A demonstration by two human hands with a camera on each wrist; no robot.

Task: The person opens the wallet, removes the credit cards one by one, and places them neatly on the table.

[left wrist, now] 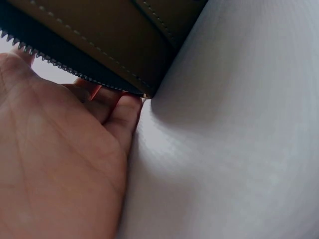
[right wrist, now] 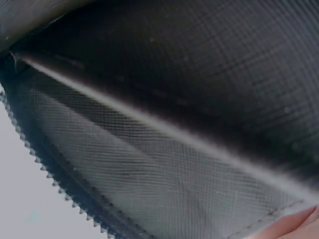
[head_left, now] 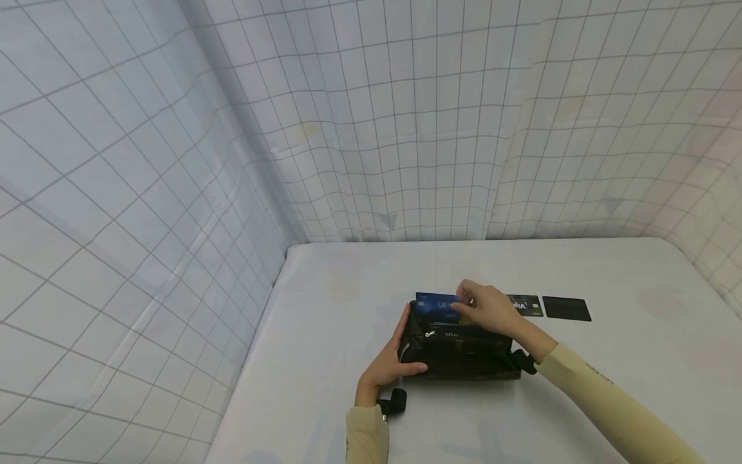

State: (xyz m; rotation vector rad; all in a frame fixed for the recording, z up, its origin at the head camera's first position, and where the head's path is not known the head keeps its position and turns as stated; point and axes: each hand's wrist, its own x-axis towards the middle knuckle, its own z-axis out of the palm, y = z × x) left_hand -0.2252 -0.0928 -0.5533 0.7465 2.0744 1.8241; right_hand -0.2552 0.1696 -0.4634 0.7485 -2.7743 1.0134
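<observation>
A black zippered wallet (head_left: 464, 366) lies spread open on the white table. My left hand (head_left: 384, 368) holds its left end, thumb on the near part and fingers along the far edge. The right hand (head_left: 493, 310) pinches a blue card (head_left: 430, 303) that stands out of the wallet's far section. Up close in the left wrist view, the fingers of my left hand (left wrist: 60, 149) curl at the zipper edge of the wallet (left wrist: 109, 37). The right wrist view is filled by the wallet's dark inner lining (right wrist: 124, 134), with a bit of my right hand (right wrist: 294, 226) at the lower corner.
To the right of the wallet, a black card marked Vip (head_left: 527, 305) and a plain dark card (head_left: 566, 309) lie on the white table (head_left: 313, 335). White grid-patterned sheets (head_left: 382, 129) hang behind the table and at its sides.
</observation>
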